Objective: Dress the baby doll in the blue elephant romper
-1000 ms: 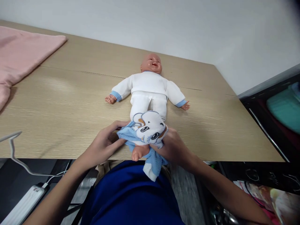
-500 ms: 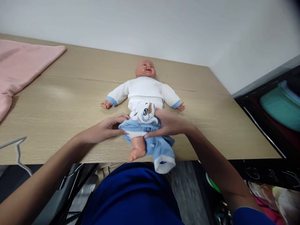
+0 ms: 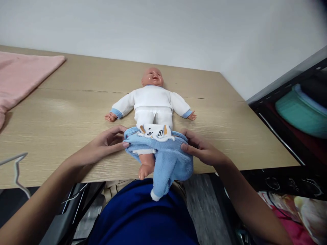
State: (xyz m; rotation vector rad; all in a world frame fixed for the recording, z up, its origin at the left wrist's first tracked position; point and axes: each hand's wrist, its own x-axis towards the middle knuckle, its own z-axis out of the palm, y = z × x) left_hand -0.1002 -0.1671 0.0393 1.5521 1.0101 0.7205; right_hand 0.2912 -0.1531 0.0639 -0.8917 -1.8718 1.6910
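Observation:
A baby doll [image 3: 152, 97] lies on its back on the table, head toward the wall, in a white top with blue cuffs. Around its lower legs are bunched blue fleece pants [image 3: 171, 156] with an embroidered animal face. My left hand [image 3: 109, 143] pinches the left side of the waistband between thumb and fingers. On the opposite side my right hand [image 3: 200, 148] grips the waistband, thumb in front. One bare doll foot [image 3: 146, 166] pokes out of the left leg opening. The other pant leg hangs over the table edge; the doll's second foot is hidden in the cloth.
A pink cloth [image 3: 22, 73] lies at the left of the wooden table [image 3: 230, 136]. A white hanger [image 3: 16, 170] juts over the near left edge. At the right stands a dark rack with a teal basin [image 3: 301, 110]. A pale wall rises behind.
Both hands have moved apart, and the right hand has shifted right and down along the waistband. The pants now sit lower, baring more white cloth on the legs; the loose pant leg has swung left.

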